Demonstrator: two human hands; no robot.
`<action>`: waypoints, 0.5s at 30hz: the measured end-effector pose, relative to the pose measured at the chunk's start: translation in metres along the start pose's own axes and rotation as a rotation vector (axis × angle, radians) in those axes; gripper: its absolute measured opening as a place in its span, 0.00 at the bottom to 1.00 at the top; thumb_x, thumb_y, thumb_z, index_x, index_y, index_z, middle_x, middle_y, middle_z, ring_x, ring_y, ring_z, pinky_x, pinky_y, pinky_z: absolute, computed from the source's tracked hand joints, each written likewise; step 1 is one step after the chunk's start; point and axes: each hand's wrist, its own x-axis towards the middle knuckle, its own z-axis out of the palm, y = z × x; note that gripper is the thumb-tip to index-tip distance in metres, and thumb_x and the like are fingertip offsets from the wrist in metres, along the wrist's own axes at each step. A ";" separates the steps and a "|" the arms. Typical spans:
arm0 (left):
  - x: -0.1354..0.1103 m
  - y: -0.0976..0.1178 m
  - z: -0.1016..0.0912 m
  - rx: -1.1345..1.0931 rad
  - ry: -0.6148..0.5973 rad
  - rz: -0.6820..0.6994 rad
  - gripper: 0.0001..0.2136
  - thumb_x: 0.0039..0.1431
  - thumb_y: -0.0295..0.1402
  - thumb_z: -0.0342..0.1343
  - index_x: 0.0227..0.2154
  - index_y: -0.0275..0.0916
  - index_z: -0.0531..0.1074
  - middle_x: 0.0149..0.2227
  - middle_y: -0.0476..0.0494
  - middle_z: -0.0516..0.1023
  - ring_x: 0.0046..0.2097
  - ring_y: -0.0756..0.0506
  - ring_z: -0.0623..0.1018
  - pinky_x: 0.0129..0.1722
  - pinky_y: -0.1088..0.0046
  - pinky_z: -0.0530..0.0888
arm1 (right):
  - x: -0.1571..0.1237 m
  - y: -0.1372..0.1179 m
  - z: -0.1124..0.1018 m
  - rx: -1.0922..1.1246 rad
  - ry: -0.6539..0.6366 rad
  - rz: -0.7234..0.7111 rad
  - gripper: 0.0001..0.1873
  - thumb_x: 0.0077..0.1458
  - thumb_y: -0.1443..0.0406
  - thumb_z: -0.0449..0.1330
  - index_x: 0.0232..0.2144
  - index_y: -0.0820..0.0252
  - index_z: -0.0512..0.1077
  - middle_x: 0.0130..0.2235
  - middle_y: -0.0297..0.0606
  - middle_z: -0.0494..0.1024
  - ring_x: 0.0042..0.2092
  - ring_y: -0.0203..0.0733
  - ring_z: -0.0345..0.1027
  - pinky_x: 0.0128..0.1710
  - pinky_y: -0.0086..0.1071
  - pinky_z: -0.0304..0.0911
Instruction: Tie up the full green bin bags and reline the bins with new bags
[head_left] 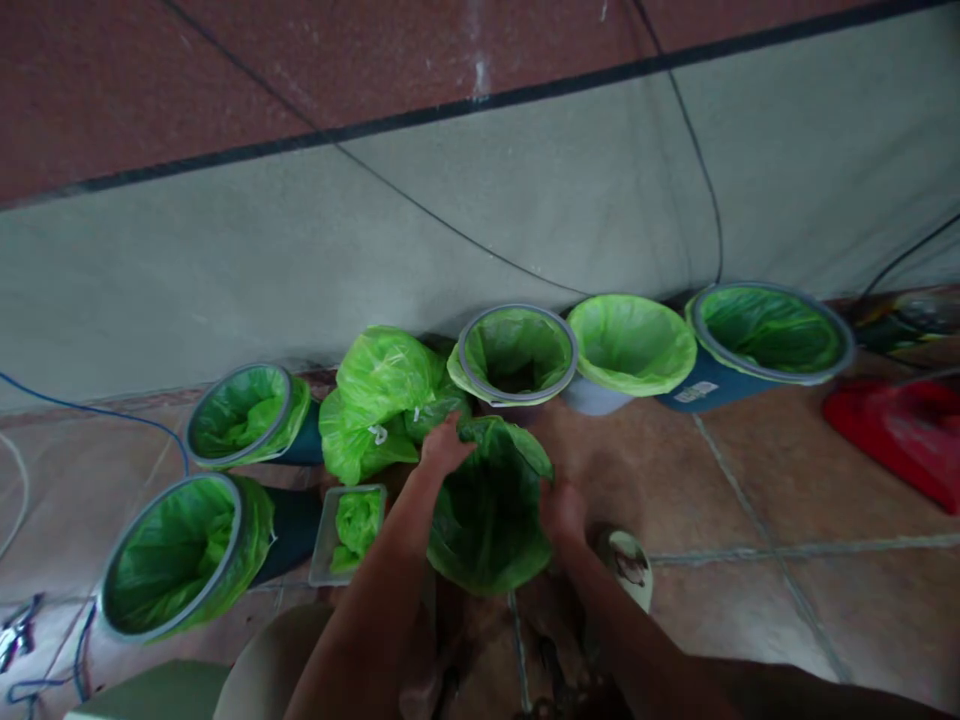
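Note:
A green plastic bag (pixel 491 540) hangs wide open between my hands, directly in front of me. My left hand (pixel 448 447) grips its rim at the upper left. On the opposite side, my right hand (pixel 561 508) has its fingers closed on the edge. Whether a bin stands inside or under this bag cannot be made out. Just beyond it is a lined bin with a grey ring (pixel 517 355). Close by my left hand lie filled, tied green bags (pixel 386 375). A clear tray (pixel 322 545) holding crumpled green plastic sits left of my left forearm.
Against the wall stand a pale lined bin (pixel 630 345) and a blue lined bin (pixel 720 380). Two more lined bins (pixel 289 545) (pixel 304 435) tilt at the left. A red object (pixel 900 430) lies far right. Blue cable (pixel 90 405) runs along the left floor.

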 end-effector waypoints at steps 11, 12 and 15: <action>0.021 0.013 -0.009 -0.045 0.065 0.222 0.14 0.61 0.35 0.53 0.47 0.40 0.76 0.48 0.45 0.80 0.48 0.46 0.78 0.52 0.71 0.71 | 0.040 -0.028 -0.034 0.162 0.179 -0.214 0.23 0.66 0.61 0.42 0.53 0.66 0.69 0.51 0.50 0.76 0.52 0.45 0.70 0.51 0.32 0.61; 0.023 0.015 -0.010 -0.006 0.042 0.241 0.12 0.60 0.33 0.53 0.45 0.40 0.77 0.46 0.45 0.80 0.46 0.46 0.78 0.51 0.71 0.72 | 0.048 -0.035 -0.034 0.135 0.146 -0.255 0.23 0.66 0.61 0.42 0.52 0.65 0.70 0.50 0.49 0.77 0.51 0.44 0.71 0.51 0.32 0.61; 0.021 0.016 -0.013 0.104 0.042 0.262 0.09 0.60 0.30 0.52 0.37 0.41 0.78 0.40 0.46 0.81 0.43 0.46 0.78 0.49 0.70 0.72 | 0.060 -0.047 -0.025 0.016 0.042 -0.320 0.22 0.67 0.61 0.41 0.49 0.63 0.72 0.47 0.47 0.79 0.48 0.43 0.73 0.48 0.31 0.62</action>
